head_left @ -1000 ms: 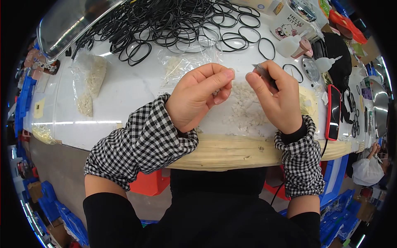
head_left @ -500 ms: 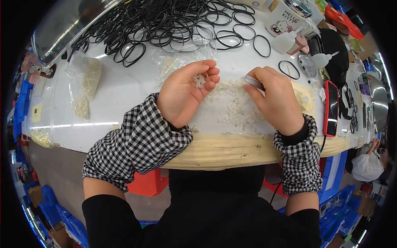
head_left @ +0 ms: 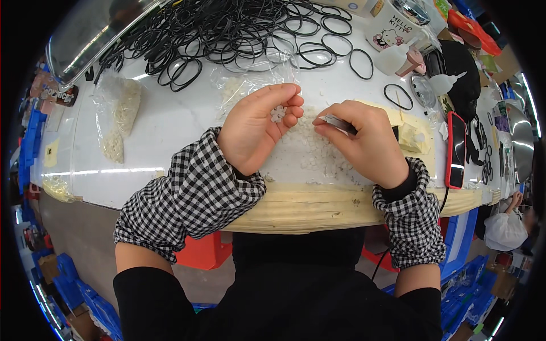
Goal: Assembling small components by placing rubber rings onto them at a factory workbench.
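Note:
My left hand (head_left: 253, 128) is turned palm up with its fingers curled, cupping a few small whitish translucent pieces (head_left: 277, 114) near the fingertips. Pinched between the thumb and fingers of my right hand (head_left: 369, 142) is a pair of metal tweezers (head_left: 339, 123), its tip pointing left toward the cupped hand. Under and between both hands, many more of the small white pieces (head_left: 310, 150) lie scattered on the white tabletop. The pieces' exact kind is too small to make out.
Black rubber loops (head_left: 227, 34) heap at the back. Clear bags of pale bits (head_left: 126, 111) lie left. A squeeze bottle (head_left: 446, 83), a red-framed phone (head_left: 455, 149) and a yellowish block (head_left: 412, 138) stand right. Yellow tape (head_left: 310, 210) covers the front edge.
My right hand has moved left and slightly down, bringing the tweezers nearer my left hand; more of the tweezers shows now. The left hand has barely shifted.

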{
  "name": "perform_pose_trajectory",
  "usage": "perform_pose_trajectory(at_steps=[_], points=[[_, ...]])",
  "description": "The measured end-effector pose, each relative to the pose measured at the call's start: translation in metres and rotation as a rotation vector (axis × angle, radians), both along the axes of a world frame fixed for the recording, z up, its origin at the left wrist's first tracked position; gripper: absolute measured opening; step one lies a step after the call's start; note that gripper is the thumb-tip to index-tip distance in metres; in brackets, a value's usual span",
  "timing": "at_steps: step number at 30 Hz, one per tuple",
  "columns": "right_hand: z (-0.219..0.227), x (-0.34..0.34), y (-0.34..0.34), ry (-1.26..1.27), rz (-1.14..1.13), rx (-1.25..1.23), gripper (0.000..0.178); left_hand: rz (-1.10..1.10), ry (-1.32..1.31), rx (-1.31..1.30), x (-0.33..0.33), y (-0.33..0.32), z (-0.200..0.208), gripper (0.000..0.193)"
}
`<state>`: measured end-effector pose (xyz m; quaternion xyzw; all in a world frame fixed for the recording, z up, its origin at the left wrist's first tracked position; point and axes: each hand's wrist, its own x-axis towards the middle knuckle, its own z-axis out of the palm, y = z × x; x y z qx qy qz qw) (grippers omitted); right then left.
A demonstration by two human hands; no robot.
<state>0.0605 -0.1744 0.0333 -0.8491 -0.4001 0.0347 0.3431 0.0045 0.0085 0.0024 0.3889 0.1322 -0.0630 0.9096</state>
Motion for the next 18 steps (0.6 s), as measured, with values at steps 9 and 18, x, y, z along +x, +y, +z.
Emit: perform_pose_trajectory(at_steps=[9,18], points=[[0.003,0.002,-0.002,0.241,-0.1,0.188,0.015,-0.155,-0.006,0.113,-0.001,-0.003,0.003,0.022],[0.009,0.001,-0.001,0.287,-0.1,0.258,0.015,-0.279,-0.028,0.162,-0.003,-0.005,0.005,0.019]])
